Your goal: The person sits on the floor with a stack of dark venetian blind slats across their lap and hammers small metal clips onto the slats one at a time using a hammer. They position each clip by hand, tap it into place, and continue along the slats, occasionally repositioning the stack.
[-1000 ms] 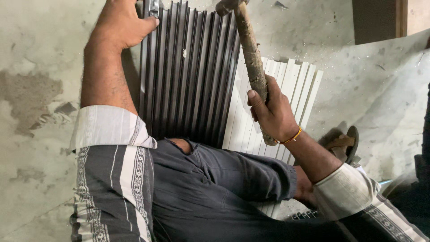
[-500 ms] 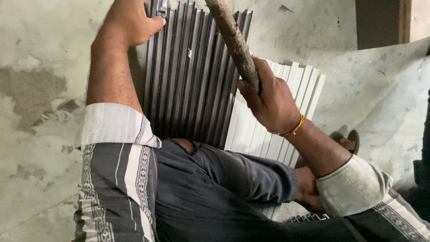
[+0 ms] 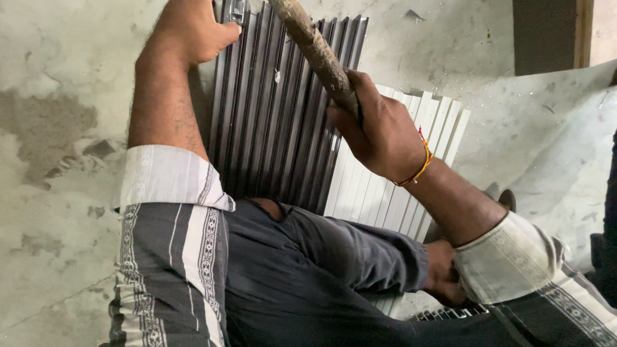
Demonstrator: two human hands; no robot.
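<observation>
Firmly right hand [image 3: 379,135] grips rough wooden handle [image 3: 315,48]; ribbed dark panels [image 3: 276,122].

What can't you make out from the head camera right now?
- Upper end of the wooden handle: cut off by the top edge beyond the right hand.
- Left hand fingers: cropped at the top edge.
- Small metal piece by the left hand: mostly out of frame.
- Near ends of the dark profiles: hidden under the knee.
</observation>
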